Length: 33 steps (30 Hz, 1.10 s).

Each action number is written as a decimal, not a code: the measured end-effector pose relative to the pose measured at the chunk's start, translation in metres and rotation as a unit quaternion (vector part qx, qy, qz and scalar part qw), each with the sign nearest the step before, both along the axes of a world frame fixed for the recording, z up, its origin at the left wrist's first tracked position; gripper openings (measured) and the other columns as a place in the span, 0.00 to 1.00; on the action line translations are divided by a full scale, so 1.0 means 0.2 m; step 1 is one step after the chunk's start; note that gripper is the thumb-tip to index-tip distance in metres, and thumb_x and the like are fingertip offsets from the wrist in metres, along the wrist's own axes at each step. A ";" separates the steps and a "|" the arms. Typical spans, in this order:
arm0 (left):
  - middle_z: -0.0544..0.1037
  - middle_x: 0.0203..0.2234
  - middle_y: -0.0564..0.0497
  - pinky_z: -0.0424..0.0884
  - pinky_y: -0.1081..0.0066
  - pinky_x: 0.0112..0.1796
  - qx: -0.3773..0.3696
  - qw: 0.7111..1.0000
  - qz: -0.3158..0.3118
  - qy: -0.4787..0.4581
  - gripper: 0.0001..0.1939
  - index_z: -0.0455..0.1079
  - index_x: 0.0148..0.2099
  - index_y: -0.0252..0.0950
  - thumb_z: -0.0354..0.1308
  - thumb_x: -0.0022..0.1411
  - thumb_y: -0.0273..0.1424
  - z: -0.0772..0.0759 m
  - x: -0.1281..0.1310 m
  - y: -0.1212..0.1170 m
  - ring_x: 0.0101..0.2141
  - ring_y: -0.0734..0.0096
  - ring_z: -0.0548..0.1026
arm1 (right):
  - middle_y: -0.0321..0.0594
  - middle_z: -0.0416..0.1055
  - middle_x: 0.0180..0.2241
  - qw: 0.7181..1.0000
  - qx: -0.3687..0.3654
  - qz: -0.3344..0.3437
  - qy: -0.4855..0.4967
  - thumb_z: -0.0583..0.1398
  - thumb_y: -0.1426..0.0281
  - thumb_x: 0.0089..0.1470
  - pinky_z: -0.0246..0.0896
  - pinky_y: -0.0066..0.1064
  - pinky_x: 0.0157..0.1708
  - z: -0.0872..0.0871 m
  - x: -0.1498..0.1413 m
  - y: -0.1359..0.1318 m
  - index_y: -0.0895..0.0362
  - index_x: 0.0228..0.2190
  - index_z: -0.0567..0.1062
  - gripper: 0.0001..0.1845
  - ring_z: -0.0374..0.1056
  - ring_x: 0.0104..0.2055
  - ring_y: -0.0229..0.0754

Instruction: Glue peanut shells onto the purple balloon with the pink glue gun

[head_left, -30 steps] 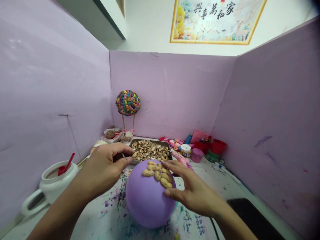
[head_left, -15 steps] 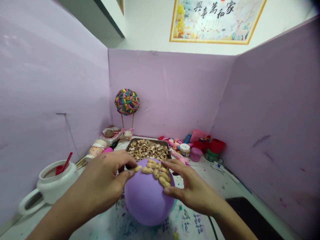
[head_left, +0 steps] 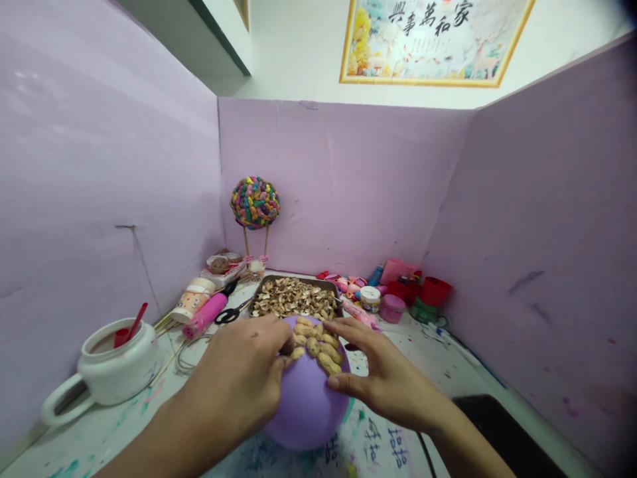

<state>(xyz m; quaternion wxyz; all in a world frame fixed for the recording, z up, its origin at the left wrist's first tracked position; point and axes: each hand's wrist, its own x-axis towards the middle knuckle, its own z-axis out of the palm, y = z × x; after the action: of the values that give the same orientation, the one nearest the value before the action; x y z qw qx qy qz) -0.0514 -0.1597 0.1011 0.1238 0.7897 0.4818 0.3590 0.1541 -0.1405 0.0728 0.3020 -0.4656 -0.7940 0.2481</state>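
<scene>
Balloon (head_left: 309, 411) partly hidden at left

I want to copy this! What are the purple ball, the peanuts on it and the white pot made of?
Purple ball: probably balloon rubber, smooth and satiny. Peanuts: seemingly real shells, tan, dull and bumpy. White pot: smooth, softly shiny, maybe ceramic or plastic.

You see everything from the one camera worn on your head, facing forward and tipped down over the tabletop (head_left: 423, 342). It sits near your hands (head_left: 243, 368) and the purple balloon (head_left: 313, 411), which fall below the middle of your view; your forearms enter from the bottom edge. Farther off, you face the lilac back panel (head_left: 348, 186), with the framed picture (head_left: 432, 43) cut off at the top.
</scene>
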 end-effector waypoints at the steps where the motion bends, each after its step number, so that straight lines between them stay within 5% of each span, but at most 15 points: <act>1: 0.71 0.18 0.52 0.46 0.70 0.23 0.007 1.000 -0.003 0.001 0.06 0.69 0.22 0.40 0.57 0.45 0.23 -0.01 0.01 0.00 0.21 0.69 0.62 | 0.45 0.59 0.54 1.000 0.001 0.002 0.002 0.65 0.63 0.40 0.47 0.49 0.55 0.00 0.00 0.00 0.53 0.50 0.66 0.32 0.54 0.56 0.50; 9: 0.72 0.21 0.52 0.49 0.70 0.24 0.013 0.996 0.026 0.080 0.06 0.70 0.25 0.40 0.55 0.46 0.23 0.00 -0.01 0.01 0.23 0.67 0.66 | 0.44 0.60 0.54 1.000 0.010 0.002 0.014 0.65 0.63 0.40 0.46 0.52 0.54 -0.02 0.01 0.00 0.50 0.49 0.67 0.31 0.53 0.57 0.53; 23: 0.72 0.20 0.52 0.50 0.71 0.24 0.016 0.997 0.019 0.071 0.07 0.70 0.25 0.39 0.55 0.45 0.23 0.00 -0.01 0.02 0.23 0.68 0.65 | 0.45 0.60 0.53 1.000 0.007 -0.009 0.012 0.65 0.61 0.39 0.47 0.52 0.54 -0.01 0.01 0.01 0.52 0.49 0.67 0.32 0.53 0.56 0.55; 33: 0.74 0.28 0.52 0.58 0.70 0.29 -0.028 0.983 0.037 0.180 0.09 0.68 0.30 0.38 0.48 0.51 0.24 0.03 0.03 0.01 0.30 0.68 0.68 | 0.44 0.59 0.54 1.000 0.013 0.007 0.018 0.65 0.61 0.40 0.46 0.53 0.54 -0.04 0.02 0.02 0.50 0.49 0.66 0.33 0.53 0.56 0.55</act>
<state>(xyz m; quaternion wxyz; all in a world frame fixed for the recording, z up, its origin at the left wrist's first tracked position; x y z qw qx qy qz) -0.0462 -0.1573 0.1075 0.0436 0.8190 0.5351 0.2024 0.1578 -0.1356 0.0649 0.3205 -0.4518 -0.7946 0.2486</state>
